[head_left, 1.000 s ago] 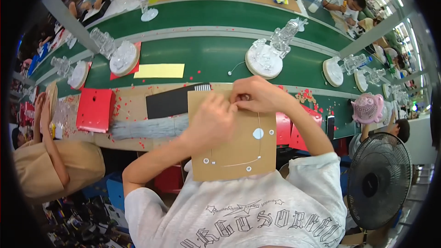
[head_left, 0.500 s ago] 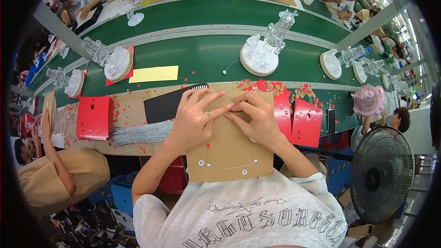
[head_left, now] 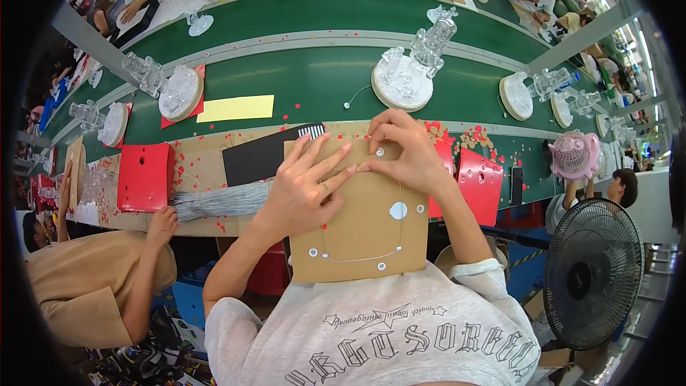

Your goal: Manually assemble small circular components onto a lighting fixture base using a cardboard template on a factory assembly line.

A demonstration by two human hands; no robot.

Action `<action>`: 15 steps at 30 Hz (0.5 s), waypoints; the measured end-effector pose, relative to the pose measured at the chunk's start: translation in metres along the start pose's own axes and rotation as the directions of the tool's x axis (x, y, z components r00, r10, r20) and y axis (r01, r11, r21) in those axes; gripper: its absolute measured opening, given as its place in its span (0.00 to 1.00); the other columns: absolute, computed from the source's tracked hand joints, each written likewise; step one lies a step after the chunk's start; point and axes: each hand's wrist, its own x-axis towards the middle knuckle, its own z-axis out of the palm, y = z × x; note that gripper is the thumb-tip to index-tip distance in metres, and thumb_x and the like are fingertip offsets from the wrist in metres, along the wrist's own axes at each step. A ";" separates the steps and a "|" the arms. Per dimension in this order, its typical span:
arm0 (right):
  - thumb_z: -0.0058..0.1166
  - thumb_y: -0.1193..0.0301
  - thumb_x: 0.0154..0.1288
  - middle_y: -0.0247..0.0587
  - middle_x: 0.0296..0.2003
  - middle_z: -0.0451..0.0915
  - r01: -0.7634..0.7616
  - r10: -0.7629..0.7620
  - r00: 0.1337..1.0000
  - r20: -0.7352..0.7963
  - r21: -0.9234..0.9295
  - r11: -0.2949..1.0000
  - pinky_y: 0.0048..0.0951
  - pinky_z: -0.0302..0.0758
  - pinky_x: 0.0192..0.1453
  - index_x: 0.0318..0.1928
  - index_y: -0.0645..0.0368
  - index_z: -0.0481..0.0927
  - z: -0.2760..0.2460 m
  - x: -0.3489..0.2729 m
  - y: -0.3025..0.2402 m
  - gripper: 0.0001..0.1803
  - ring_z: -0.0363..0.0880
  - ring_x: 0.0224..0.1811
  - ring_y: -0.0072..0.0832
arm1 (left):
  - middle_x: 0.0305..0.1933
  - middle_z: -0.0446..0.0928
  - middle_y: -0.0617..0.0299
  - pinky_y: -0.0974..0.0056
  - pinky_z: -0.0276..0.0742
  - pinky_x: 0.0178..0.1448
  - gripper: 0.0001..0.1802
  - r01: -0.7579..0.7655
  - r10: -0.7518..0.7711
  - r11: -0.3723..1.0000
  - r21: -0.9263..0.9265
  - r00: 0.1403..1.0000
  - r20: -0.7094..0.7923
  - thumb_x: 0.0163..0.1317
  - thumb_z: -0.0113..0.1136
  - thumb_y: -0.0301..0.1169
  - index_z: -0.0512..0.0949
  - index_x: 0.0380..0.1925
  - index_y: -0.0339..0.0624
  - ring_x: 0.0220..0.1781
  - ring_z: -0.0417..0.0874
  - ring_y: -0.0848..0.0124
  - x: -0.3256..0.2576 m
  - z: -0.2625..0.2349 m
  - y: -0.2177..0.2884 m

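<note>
A square brown cardboard panel [head_left: 361,243] leans against my torso at the table edge. A thin wire [head_left: 357,260] forms a loop on it, beside several small white round fasteners [head_left: 381,266] and a pale round spot [head_left: 398,210]. My left hand [head_left: 307,184] lies on the panel's upper left, fingers spread, its index fingertip on the wire. At the panel's top right, my right hand [head_left: 407,154] is curled, thumb tip meeting that fingertip at the wire. It seems to pinch the wire; the exact contact is too small to make out.
Red perforated sheets [head_left: 145,177] and a bundle of grey wires [head_left: 221,204] lie left, beside a black card [head_left: 264,159]. Clear figurines on round bases [head_left: 404,80] stand on the green conveyor [head_left: 307,86]. A black fan [head_left: 592,275] is at right. A co-worker's hand [head_left: 163,225] reaches in at left.
My right hand has shifted up and right, uncovering a white fastener and the pale spot. My left hand stays on the panel. The co-worker's hand has come to the red sheets.
</note>
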 end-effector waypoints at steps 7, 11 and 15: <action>0.74 0.70 0.52 0.36 0.25 0.76 -0.357 0.341 0.859 0.381 -0.030 0.933 0.28 0.76 0.39 0.29 0.61 0.76 -0.031 0.012 0.025 0.16 0.75 0.30 0.29 | 0.65 0.78 0.53 0.30 0.65 0.72 0.23 0.006 -0.018 0.993 0.116 0.995 0.098 0.46 0.67 0.28 0.87 0.46 0.40 0.73 0.71 0.43 -0.004 -0.002 0.014; 0.60 0.65 0.67 0.45 0.38 0.87 -0.393 0.409 0.911 -0.054 -0.414 0.821 0.37 0.81 0.46 0.47 0.60 0.84 -0.033 -0.054 0.110 0.14 0.86 0.41 0.36 | 0.51 0.85 0.54 0.33 0.65 0.72 0.13 0.101 -0.148 0.973 -0.208 0.964 -0.223 0.49 0.59 0.21 0.85 0.36 0.35 0.66 0.78 0.42 -0.012 0.000 0.003; 0.59 0.61 0.66 0.54 0.62 0.77 -0.254 0.270 0.935 0.230 -0.097 0.962 0.42 0.73 0.66 0.64 0.62 0.74 0.005 -0.106 0.117 0.29 0.77 0.63 0.45 | 0.42 0.85 0.52 0.47 0.73 0.66 0.09 0.190 -0.517 0.802 -0.567 0.696 -0.498 0.57 0.52 0.24 0.82 0.32 0.34 0.54 0.84 0.53 -0.020 0.016 -0.008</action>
